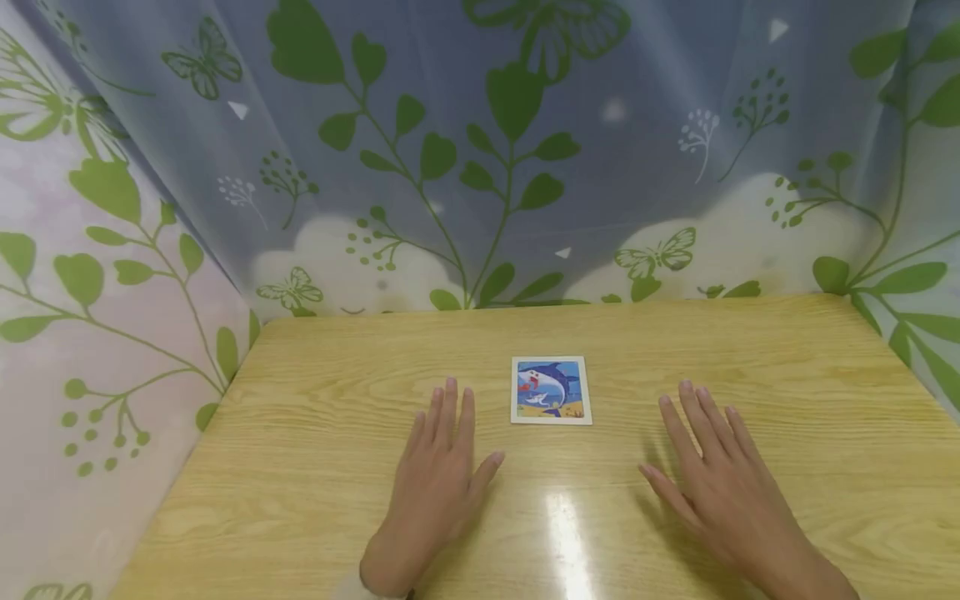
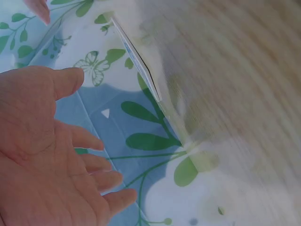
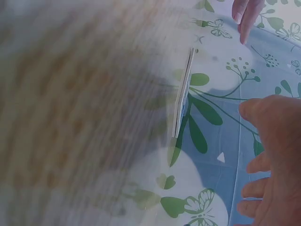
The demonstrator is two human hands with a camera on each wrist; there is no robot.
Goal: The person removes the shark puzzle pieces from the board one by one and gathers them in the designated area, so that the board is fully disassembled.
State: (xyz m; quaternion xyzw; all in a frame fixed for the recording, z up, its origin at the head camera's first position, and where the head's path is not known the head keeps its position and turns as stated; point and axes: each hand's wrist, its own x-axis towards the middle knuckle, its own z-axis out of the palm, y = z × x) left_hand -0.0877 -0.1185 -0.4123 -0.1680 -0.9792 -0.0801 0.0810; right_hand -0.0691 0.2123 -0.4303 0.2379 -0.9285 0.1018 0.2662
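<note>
Left hand (image 1: pixel 435 487) and right hand (image 1: pixel 723 492) were held well apart, fingers extended, one on either side of a square picture tile (image 1: pixel 551 391). It lay flat on the wood-grain counter (image 1: pixel 315 417), between the two and a little farther from the person, touched by neither. White bordered its glossy-looking picture: a dark blue sea creature with a white belly and a red mouth, curving over a smaller pale figure, with blue water around and yellow sand below. It was perhaps a shark or a whale; the print was too small to be sure.

Both wrist views caught the tile nearly edge-on, so its face was mostly lost there, and the wood blurred. Each showed only fingertips of the opposite hand at the top. The head view cut off both forearms, leaving a bit of pale sleeve cuff (image 1: pixel 356 586) at the left. Whether either palm touched the counter could not be told.
</note>
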